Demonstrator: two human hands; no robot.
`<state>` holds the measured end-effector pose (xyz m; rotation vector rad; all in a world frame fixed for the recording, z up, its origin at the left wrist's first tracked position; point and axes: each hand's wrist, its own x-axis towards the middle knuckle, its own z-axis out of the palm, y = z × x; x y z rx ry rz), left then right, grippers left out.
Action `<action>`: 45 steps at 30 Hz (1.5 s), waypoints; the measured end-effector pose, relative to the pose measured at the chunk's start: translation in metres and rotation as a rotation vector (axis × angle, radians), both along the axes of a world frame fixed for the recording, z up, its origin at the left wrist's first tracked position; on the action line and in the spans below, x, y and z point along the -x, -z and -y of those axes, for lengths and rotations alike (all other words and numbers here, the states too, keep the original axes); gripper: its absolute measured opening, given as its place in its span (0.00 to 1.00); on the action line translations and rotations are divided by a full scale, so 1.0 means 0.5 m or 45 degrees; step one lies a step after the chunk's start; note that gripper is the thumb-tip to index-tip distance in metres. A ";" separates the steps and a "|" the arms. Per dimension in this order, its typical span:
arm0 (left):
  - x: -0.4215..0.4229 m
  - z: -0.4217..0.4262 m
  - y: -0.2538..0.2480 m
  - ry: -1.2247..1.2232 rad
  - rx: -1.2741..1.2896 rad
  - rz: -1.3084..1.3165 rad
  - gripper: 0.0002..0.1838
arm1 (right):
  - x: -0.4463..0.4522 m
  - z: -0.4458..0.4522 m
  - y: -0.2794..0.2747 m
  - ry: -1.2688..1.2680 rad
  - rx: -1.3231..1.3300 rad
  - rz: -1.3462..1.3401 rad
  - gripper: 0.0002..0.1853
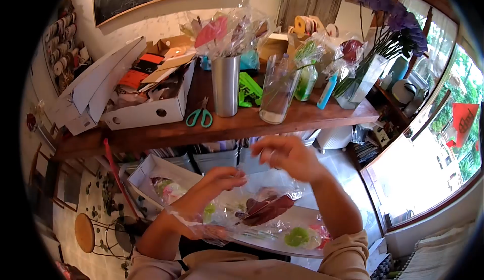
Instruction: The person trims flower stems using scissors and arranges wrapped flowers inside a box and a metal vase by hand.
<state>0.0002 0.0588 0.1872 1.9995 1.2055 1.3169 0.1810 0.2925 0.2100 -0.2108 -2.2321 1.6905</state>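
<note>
My left hand (217, 181) is at the lower middle, thumb side raised and lower fingers curled around the clear wrap of a dark red flower (269, 210). The flower points to the right, and the wrap partly hides those fingers. My right hand (287, 156) is raised above and to the right of it, fingers bent and apart, with nothing visible in them. Beneath the hands, a long white box (143, 171) holds more wrapped flowers, among them a green one (296, 236).
A wooden table (166, 136) stretches across ahead. On it are a white carton (146, 121), teal scissors (200, 116), a metal vase (225, 86), a glass vase (276, 96), a green bottle (306, 82) and purple flowers (398, 23). A round stool (83, 233) stands at lower left.
</note>
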 end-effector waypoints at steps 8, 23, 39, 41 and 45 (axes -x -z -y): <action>-0.019 0.013 0.043 0.115 0.189 -0.062 0.59 | -0.029 0.108 0.097 0.114 0.339 -0.098 0.09; -0.002 0.149 0.118 -0.268 0.470 0.400 0.33 | -0.147 -0.009 0.487 0.599 -0.971 0.660 0.06; 0.006 0.104 0.307 -0.232 0.325 1.611 0.33 | -0.183 0.025 0.386 0.653 -0.113 0.607 0.24; 0.000 0.098 0.299 -0.289 0.350 1.639 0.33 | -0.174 0.040 0.394 0.927 -0.517 0.466 0.18; -0.030 0.070 0.253 -0.378 0.357 1.701 0.31 | -0.129 0.141 0.283 0.702 -0.687 0.151 0.10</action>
